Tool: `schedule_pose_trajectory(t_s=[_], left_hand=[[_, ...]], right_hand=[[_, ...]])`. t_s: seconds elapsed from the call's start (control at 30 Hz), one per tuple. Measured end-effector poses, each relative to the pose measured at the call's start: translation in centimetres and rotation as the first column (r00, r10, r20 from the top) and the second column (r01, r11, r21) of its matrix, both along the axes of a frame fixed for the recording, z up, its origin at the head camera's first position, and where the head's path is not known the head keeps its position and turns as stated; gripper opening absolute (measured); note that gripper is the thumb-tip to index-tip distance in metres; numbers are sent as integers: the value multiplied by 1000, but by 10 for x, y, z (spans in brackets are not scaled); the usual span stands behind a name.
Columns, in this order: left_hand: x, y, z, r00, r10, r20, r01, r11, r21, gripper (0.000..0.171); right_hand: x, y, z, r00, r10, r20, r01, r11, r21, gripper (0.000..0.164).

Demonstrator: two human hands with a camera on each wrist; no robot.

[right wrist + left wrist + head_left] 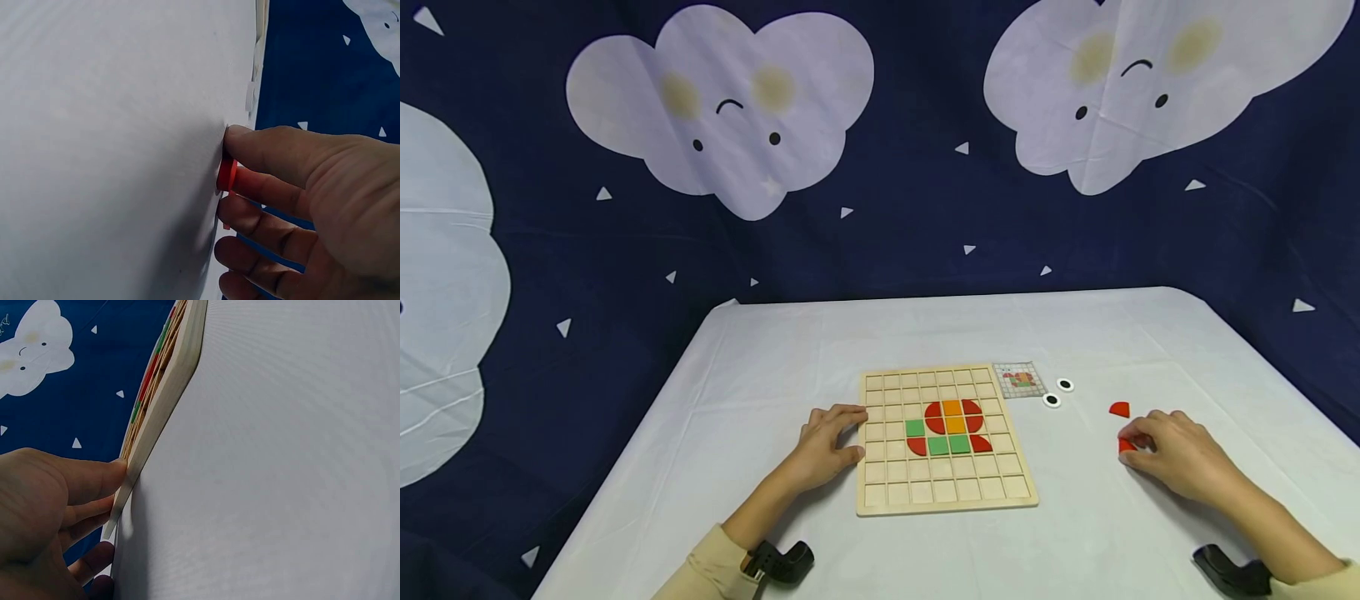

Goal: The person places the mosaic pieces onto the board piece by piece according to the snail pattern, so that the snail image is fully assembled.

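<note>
My left hand (829, 448) rests at the left edge of a square wooden grid board (947, 493), its thumb and fingertips against the rim; the left wrist view shows the thumb (103, 478) touching the board's side. On the board, red rounded tiles (934, 417), orange square tiles (953, 415) and green square tiles (938, 446) sit in the grid. Over at the right, my right hand (1180, 454) pinches a red tile (227, 174) between thumb and fingers, down at the tabletop; the fingers partly hide its shape. Just beyond those fingers lies a red quarter-circle tile (1120, 409).
A small pattern card (1019, 380) touches the board's upper right corner. Two white discs with black centres, a farther disc (1065, 384) and a nearer disc (1052, 401), lie beside it. White cloth covers the table (790, 350); a dark blue cloud-print curtain (910, 242) hangs behind.
</note>
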State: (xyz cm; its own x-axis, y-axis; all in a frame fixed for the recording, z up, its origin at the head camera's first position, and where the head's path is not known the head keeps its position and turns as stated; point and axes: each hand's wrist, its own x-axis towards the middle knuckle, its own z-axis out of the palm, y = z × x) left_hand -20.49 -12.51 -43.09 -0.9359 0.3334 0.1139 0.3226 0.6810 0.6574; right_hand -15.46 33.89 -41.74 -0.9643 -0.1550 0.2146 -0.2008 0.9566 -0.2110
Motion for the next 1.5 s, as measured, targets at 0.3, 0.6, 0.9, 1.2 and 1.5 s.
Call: schedule_pose_trajectory(t_s=[0.3, 0.6, 0.9, 1.2, 1.5], left_hand=[[1, 0, 1, 1000, -3, -1, 3, 1000, 5, 47], [0, -1, 1, 1000, -11, 2, 11, 1000, 10, 47], [-1, -1, 1, 1000, -15, 2, 15, 1000, 12, 47], [0, 0, 1, 1000, -13, 2, 13, 1000, 22, 47], [0, 0, 0, 1000, -16, -6, 16, 1000, 23, 47]], right_hand=[[0, -1, 0, 1000, 4, 0, -4, 1000, -4, 19], [-8, -21, 7, 999, 44, 0, -44, 998, -55, 19], [-38, -95, 20, 983, 182, 15, -178, 976, -128, 20], [-67, -173, 30, 945, 328, 5, -323, 932, -166, 23], [-86, -213, 30, 918, 394, 52, -377, 906, -194, 22]])
